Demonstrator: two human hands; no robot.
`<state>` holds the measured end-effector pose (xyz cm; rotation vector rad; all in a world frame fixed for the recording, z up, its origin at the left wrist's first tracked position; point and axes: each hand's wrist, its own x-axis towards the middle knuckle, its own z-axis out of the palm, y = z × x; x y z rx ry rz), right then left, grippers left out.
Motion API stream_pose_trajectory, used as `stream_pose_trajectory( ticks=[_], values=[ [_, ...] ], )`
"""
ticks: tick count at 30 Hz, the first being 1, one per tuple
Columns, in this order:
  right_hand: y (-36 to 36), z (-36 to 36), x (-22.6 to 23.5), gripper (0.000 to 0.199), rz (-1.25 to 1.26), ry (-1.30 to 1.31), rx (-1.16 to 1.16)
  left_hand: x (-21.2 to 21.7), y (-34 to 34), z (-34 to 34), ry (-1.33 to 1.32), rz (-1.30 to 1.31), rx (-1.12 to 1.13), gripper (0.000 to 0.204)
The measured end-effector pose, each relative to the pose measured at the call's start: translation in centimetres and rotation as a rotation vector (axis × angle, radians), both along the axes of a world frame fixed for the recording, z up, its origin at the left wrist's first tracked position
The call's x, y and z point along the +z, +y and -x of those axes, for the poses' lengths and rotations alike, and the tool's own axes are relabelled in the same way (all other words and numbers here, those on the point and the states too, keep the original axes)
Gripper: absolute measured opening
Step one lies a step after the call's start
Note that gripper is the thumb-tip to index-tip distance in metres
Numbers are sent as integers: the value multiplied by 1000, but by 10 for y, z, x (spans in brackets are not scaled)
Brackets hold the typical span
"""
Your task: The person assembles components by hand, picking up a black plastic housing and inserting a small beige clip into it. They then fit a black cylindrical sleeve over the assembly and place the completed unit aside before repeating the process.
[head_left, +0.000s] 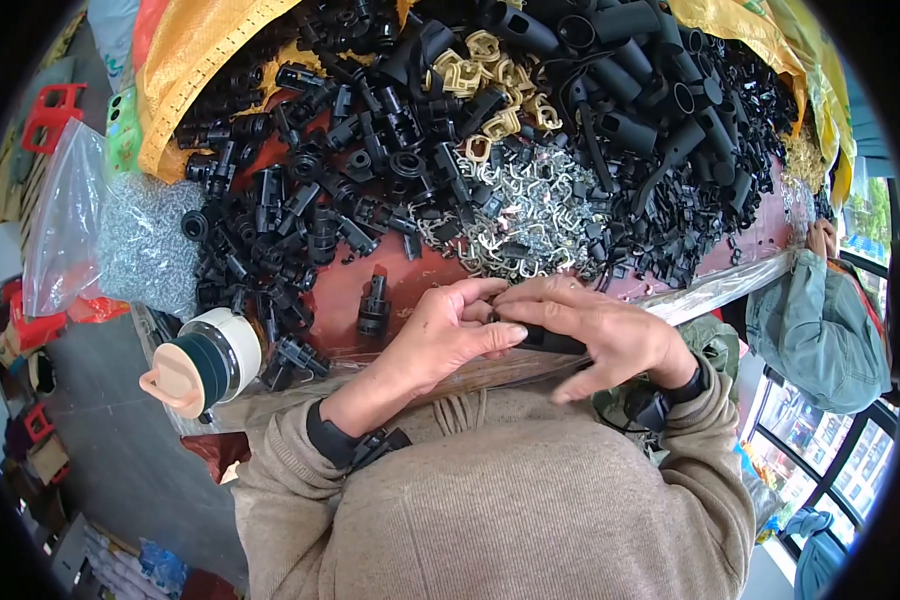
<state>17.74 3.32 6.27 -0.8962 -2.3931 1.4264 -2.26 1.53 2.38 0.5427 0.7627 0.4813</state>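
At the table's near edge, both hands meet over a black plastic tube-like part (pixel 548 342). My left hand (pixel 432 338) has its thumb and fingers closed around one end of it. My right hand (pixel 610 335) lies over the part from the right, fingers bent across the top and thumb apart below. What the fingertips touch between the hands is hidden. Just beyond lies a heap of small bent metal pieces (pixel 530 215). A single black part with a reddish tip (pixel 374 305) stands left of my left hand.
Black plastic fittings (pixel 305 200) pile at left, larger black tubes (pixel 620 75) at far right. Beige rings (pixel 480 70) sit between. A lidded cup (pixel 205 362) and a clear bag of small metal pieces (pixel 150 240) stand at the left edge. Another person's sleeve (pixel 805 325) shows at right.
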Motion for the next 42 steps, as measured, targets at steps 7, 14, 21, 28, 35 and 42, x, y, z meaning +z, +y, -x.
stream_pose_trajectory(
  ticks=[7,14,21,28,35,42],
  values=[
    [-2,3,-12,82,244,347,151,6,-7,-6,-77,57,33,66],
    [-42,-59,10,71,22,192,-612,13,0,30,31,-169,105,62],
    [-152,-188,3,34,-43,-324,-1329,21,-8,65,596,-570,385,45],
    [-128,-145,12,20,-571,-865,-987,19,-6,67,1343,-1384,48,38],
    [-40,-32,-15,15,-495,-210,-541,22,-15,77,1373,-1311,-80,36],
    [-36,-21,-34,14,-506,-326,-446,25,-11,77,1181,-1224,-74,31]
  ],
)
